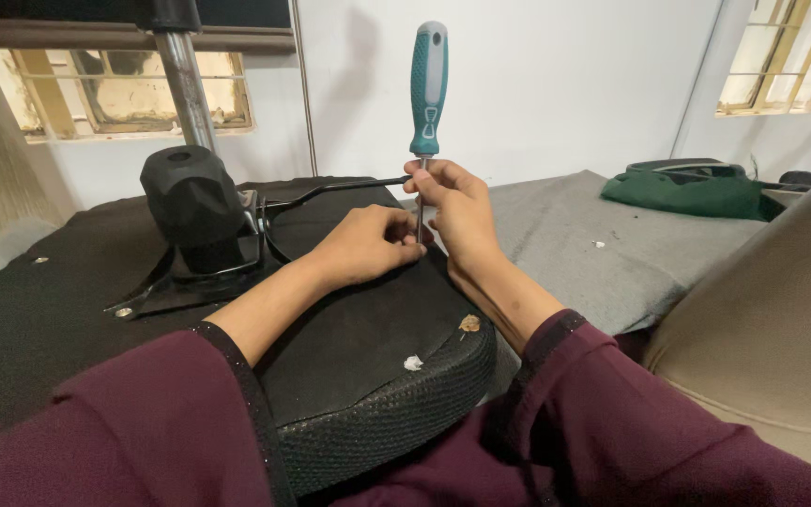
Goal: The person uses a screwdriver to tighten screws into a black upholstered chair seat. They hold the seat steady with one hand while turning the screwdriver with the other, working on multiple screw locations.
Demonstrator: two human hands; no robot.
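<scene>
A screwdriver (428, 89) with a teal and grey handle stands upright, its tip down on the black underside of an upturned chair seat (368, 347). My right hand (457, 211) grips its metal shaft just below the handle. My left hand (368, 244) rests on the seat next to the shaft's lower end, fingers curled at the tip. The tip and whatever it meets are hidden by my fingers. Both arms wear dark maroon sleeves.
A black chair mechanism (199, 216) with a metal column (183, 84) and a thin lever (340, 188) is mounted on the seat at left. A grey cloth (593, 253) covers the surface to the right, with a green item (687, 192) beyond. A beige cushion (772, 338) lies at right.
</scene>
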